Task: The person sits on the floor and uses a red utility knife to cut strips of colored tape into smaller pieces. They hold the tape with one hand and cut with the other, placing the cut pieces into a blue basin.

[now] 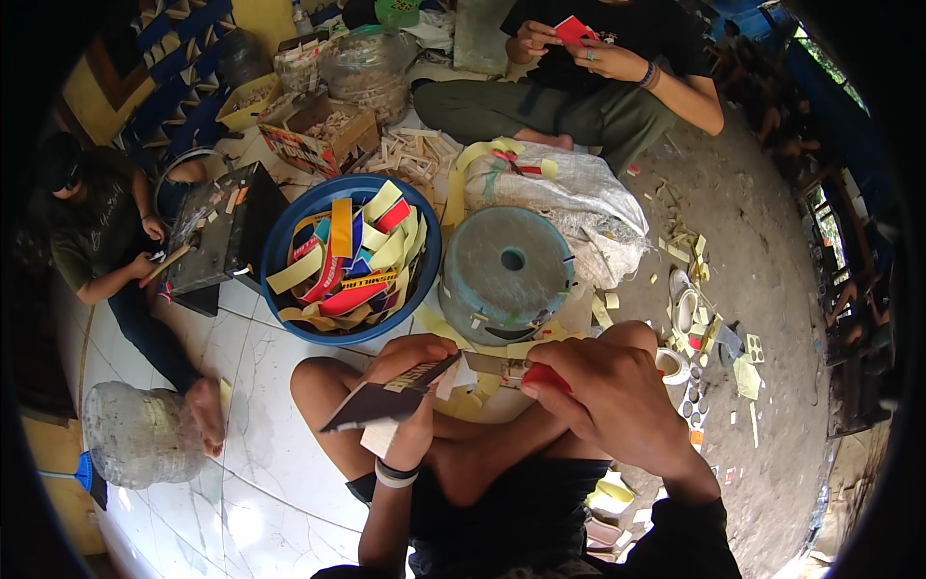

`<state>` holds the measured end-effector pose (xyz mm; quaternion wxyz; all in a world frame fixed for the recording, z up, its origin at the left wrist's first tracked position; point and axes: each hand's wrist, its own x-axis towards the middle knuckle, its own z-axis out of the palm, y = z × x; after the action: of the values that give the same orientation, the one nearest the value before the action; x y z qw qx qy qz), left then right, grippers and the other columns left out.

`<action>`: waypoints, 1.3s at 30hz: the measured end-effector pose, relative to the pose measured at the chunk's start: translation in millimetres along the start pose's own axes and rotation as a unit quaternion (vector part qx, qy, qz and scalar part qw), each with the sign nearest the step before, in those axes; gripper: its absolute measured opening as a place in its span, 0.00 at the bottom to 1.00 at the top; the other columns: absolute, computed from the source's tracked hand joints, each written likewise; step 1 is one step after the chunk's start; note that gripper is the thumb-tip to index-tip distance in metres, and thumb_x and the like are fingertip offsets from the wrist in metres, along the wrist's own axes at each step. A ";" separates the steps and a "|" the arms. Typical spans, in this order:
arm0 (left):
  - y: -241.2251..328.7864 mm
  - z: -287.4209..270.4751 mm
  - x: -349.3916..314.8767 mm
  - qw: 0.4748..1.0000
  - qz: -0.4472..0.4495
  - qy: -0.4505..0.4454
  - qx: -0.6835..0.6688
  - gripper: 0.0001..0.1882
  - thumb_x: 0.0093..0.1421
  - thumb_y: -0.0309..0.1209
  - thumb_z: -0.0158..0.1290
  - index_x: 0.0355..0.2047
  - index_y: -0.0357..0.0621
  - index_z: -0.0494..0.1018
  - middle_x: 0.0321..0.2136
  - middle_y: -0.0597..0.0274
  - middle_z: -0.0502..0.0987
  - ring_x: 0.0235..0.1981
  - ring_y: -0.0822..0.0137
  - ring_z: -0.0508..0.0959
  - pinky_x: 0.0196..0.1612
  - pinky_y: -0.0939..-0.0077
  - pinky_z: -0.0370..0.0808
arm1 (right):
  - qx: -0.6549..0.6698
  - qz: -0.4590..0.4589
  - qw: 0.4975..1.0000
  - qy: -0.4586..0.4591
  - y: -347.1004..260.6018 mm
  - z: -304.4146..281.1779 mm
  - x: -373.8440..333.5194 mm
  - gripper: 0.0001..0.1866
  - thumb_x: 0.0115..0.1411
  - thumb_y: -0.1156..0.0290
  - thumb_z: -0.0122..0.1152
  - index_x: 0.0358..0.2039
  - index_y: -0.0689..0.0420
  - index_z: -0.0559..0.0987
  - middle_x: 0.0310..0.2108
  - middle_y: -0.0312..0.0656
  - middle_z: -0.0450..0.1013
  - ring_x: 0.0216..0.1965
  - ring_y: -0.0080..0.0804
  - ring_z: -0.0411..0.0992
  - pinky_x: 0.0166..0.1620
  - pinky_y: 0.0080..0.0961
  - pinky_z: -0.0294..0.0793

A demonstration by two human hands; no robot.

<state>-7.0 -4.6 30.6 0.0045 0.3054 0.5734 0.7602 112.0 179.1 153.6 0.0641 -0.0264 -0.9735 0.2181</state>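
Note:
My left hand (417,439) is closed around a dark printed card piece (371,405) and a pale wooden block (379,438) under it. My right hand (627,405) grips a utility knife (547,378) with a red handle. Its metal blade points left, and the tip lies close to the right edge of the card; I cannot tell whether it touches. Both hands are above my crossed legs. Just beyond them stands a round grey-green drum (482,256) with a hole in its top. Yellow paper scraps lie around its base.
A blue basin (280,304) of colourful paper strips stands left of the drum. Behind the drum lies a white sack (588,207). One person (617,116) sits opposite holding a red piece; another (106,227) works at a black box at left. Scraps litter the floor at right.

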 end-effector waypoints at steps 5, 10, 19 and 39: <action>5.5 0.4 0.2 0.997 0.043 0.015 0.056 0.11 0.56 0.19 0.62 0.40 0.34 0.78 0.40 0.46 0.82 0.40 0.55 0.83 0.45 0.66 0.81 | 0.007 -0.004 1.000 -0.008 -1.8 -2.1 -3.9 0.13 0.66 0.60 0.64 0.40 0.58 0.80 0.30 0.45 0.80 0.31 0.46 0.80 0.34 0.40 0.76; 15.4 4.4 5.2 0.993 0.113 -0.001 0.044 0.08 0.58 0.17 0.58 0.39 0.30 0.80 0.36 0.48 0.83 0.39 0.53 0.83 0.44 0.64 0.80 | 0.023 0.003 0.999 -0.026 -5.6 -7.3 -5.2 0.14 0.67 0.60 0.63 0.40 0.58 0.80 0.30 0.46 0.80 0.31 0.47 0.80 0.36 0.40 0.76; 9.1 5.5 -2.1 0.992 0.096 0.025 0.077 0.05 0.61 0.17 0.56 0.37 0.31 0.78 0.35 0.49 0.83 0.39 0.53 0.83 0.45 0.61 0.80 | -0.140 0.152 0.977 0.040 9.0 -7.6 -7.3 0.12 0.68 0.63 0.62 0.43 0.59 0.81 0.29 0.48 0.80 0.29 0.48 0.80 0.33 0.40 0.76; 2.8 26.8 -31.6 0.993 0.041 0.101 -0.051 0.08 0.65 0.22 0.61 0.40 0.34 0.73 0.41 0.45 0.81 0.45 0.55 0.82 0.51 0.64 0.80 | 0.593 0.216 0.774 0.052 0.3 79.7 -0.8 0.06 0.67 0.73 0.65 0.40 0.63 0.82 0.23 0.26 0.69 0.22 0.10 0.61 0.24 0.15 0.56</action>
<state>32.3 6.4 22.7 -0.0693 0.2498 0.5184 0.8149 101.9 145.8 81.9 0.0690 -0.2046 -0.6152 0.7582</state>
